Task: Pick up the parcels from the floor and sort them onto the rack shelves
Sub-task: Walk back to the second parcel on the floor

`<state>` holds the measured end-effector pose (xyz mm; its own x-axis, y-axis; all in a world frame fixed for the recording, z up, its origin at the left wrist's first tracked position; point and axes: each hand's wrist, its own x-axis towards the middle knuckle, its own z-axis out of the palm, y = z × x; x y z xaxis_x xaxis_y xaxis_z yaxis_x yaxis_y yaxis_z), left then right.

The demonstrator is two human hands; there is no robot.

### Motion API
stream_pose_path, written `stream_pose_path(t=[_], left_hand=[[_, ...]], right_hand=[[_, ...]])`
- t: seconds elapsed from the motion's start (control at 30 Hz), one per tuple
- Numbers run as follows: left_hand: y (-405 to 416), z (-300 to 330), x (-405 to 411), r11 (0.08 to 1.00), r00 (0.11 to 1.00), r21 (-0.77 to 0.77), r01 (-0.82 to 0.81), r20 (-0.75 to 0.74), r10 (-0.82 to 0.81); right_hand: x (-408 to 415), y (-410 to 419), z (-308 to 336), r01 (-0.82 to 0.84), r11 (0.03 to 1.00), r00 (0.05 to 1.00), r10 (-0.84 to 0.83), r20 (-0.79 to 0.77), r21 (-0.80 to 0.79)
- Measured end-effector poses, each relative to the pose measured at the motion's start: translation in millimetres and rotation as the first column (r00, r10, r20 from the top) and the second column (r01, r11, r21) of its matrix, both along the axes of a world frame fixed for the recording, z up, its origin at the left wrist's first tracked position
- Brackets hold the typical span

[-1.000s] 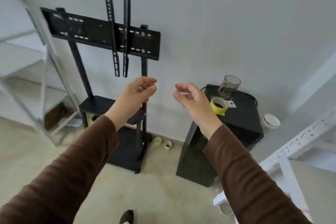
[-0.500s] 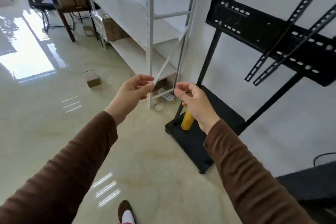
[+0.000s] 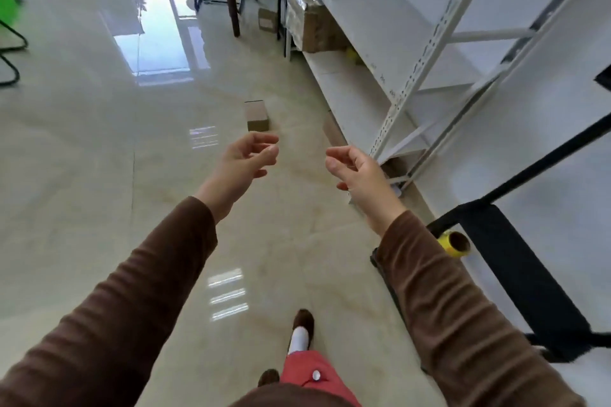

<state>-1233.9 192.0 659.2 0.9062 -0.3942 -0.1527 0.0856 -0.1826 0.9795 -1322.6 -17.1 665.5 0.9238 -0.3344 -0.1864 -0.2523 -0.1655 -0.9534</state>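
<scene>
With the view now swung from the wall to the floor, a parcel point(image 3: 257, 115) is brought just beyond the empty, loosely curled left hand point(image 3: 246, 158) and right hand point(image 3: 355, 168).

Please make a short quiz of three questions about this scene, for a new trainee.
1. True or false: the left hand holds a parcel.
2. Where is the small box? A) on the floor B) on the rack C) in the right hand
3. What colour is the tape roll on the black stand?

Key: 1 false, both hands are empty. 2 A. 3 yellow.
</scene>
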Motion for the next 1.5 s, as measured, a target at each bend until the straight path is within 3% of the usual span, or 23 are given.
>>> stream_pose_path(t=[0.37, 0.73, 1.03, 1.5], left_hand=[[26.5, -28.8, 215.8, 0.982, 0.983, 0.055, -0.179, -0.036, 0.181], [92.2, -61.1, 425.7, 0.956, 0.952, 0.06, -0.287, -0.089, 0.291], [134.3, -64.1, 640.3, 0.98, 0.971, 0.082, -0.181, -0.141, 0.192], [98.2, -85.1, 951.6, 0.989, 0.982, 0.144, 0.021, -0.188, 0.006]], right_hand=[[248.7, -1.5, -31.0, -0.087, 0.993, 0.995, 0.09, -0.031, 0.077], [487.8, 60.2, -67.5, -0.177, 0.974, 0.978, 0.19, -0.089, 0.14], [674.1, 107.4, -65.0, -0.023, 0.984, 0.99, 0.047, -0.135, 0.178], [953.4, 88.2, -92.1, 0.187, 0.961, 0.968, -0.145, -0.205, 0.203]])
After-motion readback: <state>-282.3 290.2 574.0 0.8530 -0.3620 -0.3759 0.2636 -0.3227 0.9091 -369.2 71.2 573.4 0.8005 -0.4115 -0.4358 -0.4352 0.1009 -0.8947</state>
